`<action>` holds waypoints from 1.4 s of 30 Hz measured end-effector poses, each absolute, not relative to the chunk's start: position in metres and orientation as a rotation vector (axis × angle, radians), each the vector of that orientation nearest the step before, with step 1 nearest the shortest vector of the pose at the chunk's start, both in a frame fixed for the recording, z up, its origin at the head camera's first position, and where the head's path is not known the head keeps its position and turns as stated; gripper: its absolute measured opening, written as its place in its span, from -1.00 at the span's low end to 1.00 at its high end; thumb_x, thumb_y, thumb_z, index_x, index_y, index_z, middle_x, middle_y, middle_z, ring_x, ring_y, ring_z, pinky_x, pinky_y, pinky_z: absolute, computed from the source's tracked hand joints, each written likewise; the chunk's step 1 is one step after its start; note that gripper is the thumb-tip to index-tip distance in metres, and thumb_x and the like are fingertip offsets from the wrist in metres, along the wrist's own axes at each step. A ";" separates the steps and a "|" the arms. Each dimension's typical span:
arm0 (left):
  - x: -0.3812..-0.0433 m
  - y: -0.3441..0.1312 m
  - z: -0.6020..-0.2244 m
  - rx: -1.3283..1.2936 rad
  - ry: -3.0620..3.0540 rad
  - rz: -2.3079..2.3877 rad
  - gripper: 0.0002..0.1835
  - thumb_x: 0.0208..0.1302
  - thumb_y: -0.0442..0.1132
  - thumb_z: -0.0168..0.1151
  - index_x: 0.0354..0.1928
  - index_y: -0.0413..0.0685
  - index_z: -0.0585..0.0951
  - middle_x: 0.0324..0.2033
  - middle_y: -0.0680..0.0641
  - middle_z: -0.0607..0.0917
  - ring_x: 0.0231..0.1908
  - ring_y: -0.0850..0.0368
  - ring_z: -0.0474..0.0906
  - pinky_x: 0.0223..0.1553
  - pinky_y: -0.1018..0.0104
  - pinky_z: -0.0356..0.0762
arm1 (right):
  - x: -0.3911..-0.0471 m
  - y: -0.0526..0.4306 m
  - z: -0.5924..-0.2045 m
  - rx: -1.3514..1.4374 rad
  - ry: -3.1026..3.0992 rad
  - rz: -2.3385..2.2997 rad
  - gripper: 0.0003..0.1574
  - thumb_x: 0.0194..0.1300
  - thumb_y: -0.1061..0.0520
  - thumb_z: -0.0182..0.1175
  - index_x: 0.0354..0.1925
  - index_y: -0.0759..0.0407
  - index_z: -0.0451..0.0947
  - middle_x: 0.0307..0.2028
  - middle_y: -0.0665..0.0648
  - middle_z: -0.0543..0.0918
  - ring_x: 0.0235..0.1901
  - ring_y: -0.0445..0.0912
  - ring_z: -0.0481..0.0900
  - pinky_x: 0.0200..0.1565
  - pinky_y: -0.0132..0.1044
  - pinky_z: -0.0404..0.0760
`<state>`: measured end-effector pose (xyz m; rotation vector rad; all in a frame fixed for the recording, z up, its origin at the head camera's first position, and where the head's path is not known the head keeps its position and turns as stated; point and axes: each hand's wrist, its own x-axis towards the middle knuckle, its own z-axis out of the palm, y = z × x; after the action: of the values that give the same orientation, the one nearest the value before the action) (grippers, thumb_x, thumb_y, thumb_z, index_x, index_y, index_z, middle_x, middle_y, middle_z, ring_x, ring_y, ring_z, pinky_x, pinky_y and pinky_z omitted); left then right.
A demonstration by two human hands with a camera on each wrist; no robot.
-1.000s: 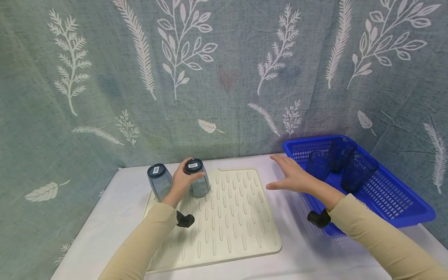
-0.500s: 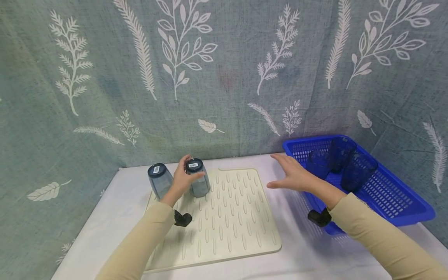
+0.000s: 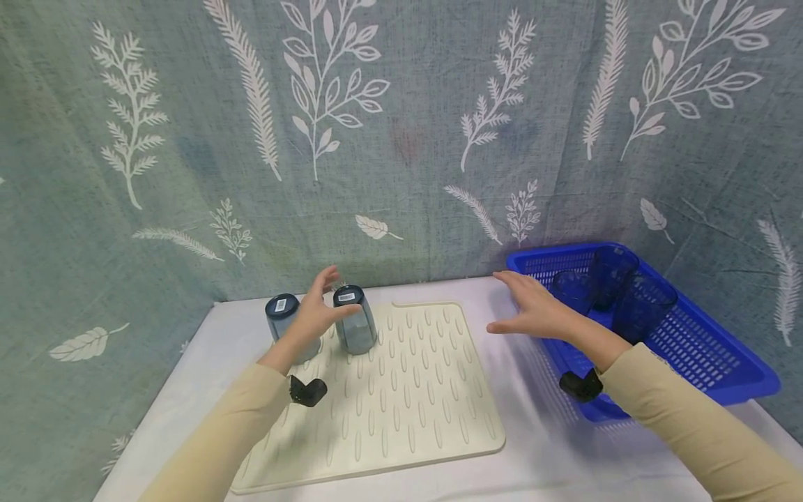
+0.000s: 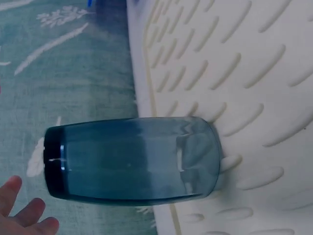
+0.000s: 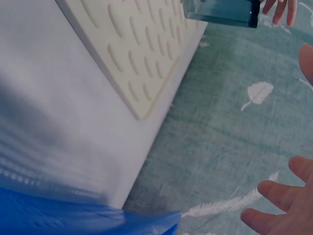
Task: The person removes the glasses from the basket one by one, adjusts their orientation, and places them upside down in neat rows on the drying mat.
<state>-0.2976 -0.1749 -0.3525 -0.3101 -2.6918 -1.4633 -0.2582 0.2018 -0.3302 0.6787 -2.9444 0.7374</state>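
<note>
A grey-green fabric backdrop printed with white leaves (image 3: 326, 139) fills the upper half of the head view, creased toward the right edge. Tall white sprigs (image 3: 132, 111) and feather shapes line its top; a faint reddish smudge (image 3: 408, 143) marks the upper middle. Below, a white-covered tabletop (image 3: 188, 411) spans the frame's bottom, with soft shadow at lower right.

There is room to pass over the right half of the ridged cream mat (image 3: 433, 390) and along the white-covered counter (image 3: 511, 376) beside it, up to the wall of the blue slatted plastic basket (image 3: 696, 352). At the back left, an upturned blue-grey glass tumbler (image 3: 356, 331) blocks the left grip (image 3: 312, 314) on the right, a matching upturned tumbler (image 3: 281, 319) on the left. Grey-green leaf-printed fabric (image 3: 408, 209) bars the rear.
</note>
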 end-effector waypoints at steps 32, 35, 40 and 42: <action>-0.252 -0.160 -0.352 -0.528 -2.766 -1.327 -0.04 0.00 -0.10 0.40 0.38 -0.12 0.06 0.31 -0.22 0.20 0.31 -0.22 0.05 0.21 -0.21 0.12 | -0.264 0.271 -0.319 0.489 -3.024 0.733 0.25 0.04 -0.27 0.27 0.38 0.36 -0.12 0.33 0.49 -0.03 0.28 0.42 -0.12 0.16 0.38 -0.06; -0.249 -0.159 -0.353 -0.536 -2.761 -1.342 -0.07 0.02 -0.14 0.39 0.37 -0.13 0.08 0.30 -0.23 0.22 0.30 -0.23 0.07 0.19 -0.22 0.13 | -0.265 0.275 -0.320 0.467 -3.030 0.738 0.26 0.04 -0.26 0.27 0.38 0.36 -0.13 0.32 0.50 -0.04 0.28 0.43 -0.13 0.15 0.39 -0.05; -0.243 -0.157 -0.355 -0.557 -2.767 -1.358 -0.06 0.01 -0.09 0.39 0.37 -0.11 0.09 0.30 -0.21 0.23 0.28 -0.23 0.10 0.18 -0.22 0.15 | -0.269 0.284 -0.324 0.442 -3.043 0.757 0.26 0.05 -0.25 0.27 0.38 0.38 -0.15 0.32 0.52 -0.05 0.27 0.44 -0.13 0.13 0.40 -0.03; -0.240 -0.156 -0.355 -0.565 -2.777 -1.376 -0.04 0.00 -0.05 0.39 0.38 -0.10 0.07 0.31 -0.21 0.22 0.28 -0.24 0.10 0.17 -0.23 0.16 | -0.271 0.288 -0.325 0.431 -3.049 0.769 0.26 0.06 -0.24 0.26 0.38 0.38 -0.16 0.32 0.53 -0.06 0.27 0.45 -0.14 0.12 0.41 -0.03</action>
<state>-0.2401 -0.1563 -0.3554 -0.5650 -2.7769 -1.3761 -0.2707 0.2880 -0.3252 0.4305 -3.0493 0.7691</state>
